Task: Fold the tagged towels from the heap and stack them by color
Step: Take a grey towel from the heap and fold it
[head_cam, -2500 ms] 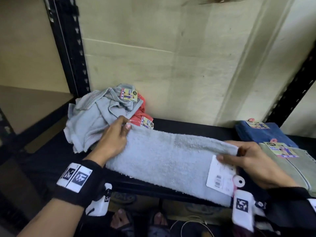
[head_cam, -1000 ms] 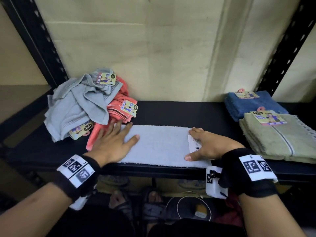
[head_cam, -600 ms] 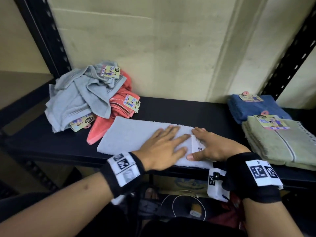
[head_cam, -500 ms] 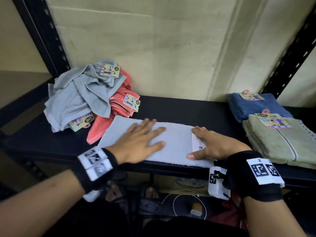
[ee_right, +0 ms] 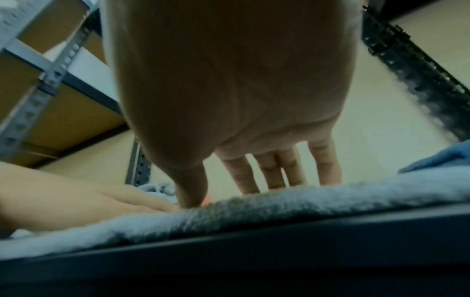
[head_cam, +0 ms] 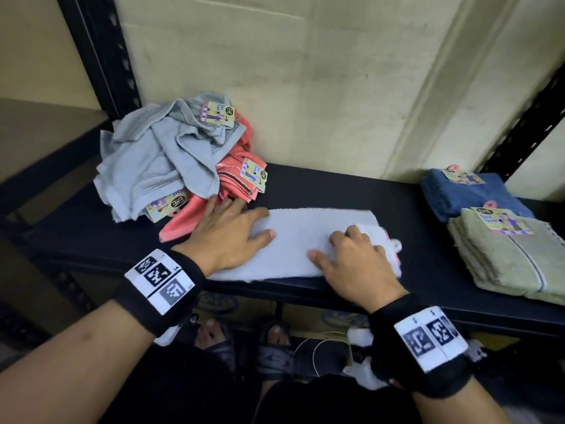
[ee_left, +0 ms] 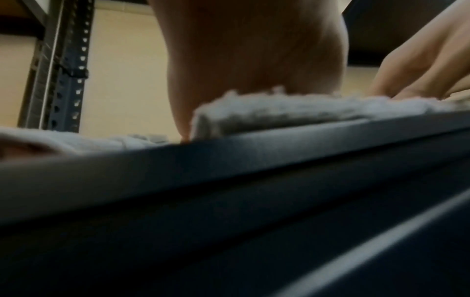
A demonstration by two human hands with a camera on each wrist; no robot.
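Note:
A pale grey towel [head_cam: 299, 240], folded into a long strip, lies along the front of the black shelf [head_cam: 336, 185]. My left hand [head_cam: 244, 218] lies flat on its left end, fingers spread. My right hand [head_cam: 336, 246] presses arched fingers and thumb on the right end; a white tag [head_cam: 374, 232] and pink hanger loop show just past the knuckles. In the right wrist view the fingers [ee_right: 272, 172] come straight down onto the towel [ee_right: 305, 201]. The left wrist view shows my palm on the towel's edge [ee_left: 279, 108].
A heap of grey towels [head_cam: 146, 166] and a coral towel [head_cam: 235, 175] with tags sits at the back left, touching my left fingers. A folded blue towel [head_cam: 464, 194] and an olive stack [head_cam: 507, 255] lie at the right. Feet in sandals and cables show below the shelf.
My left hand slid from the towel's middle back to its left end. My right hand stayed on the right end, its fingers now more arched, with the tag showing beside it.

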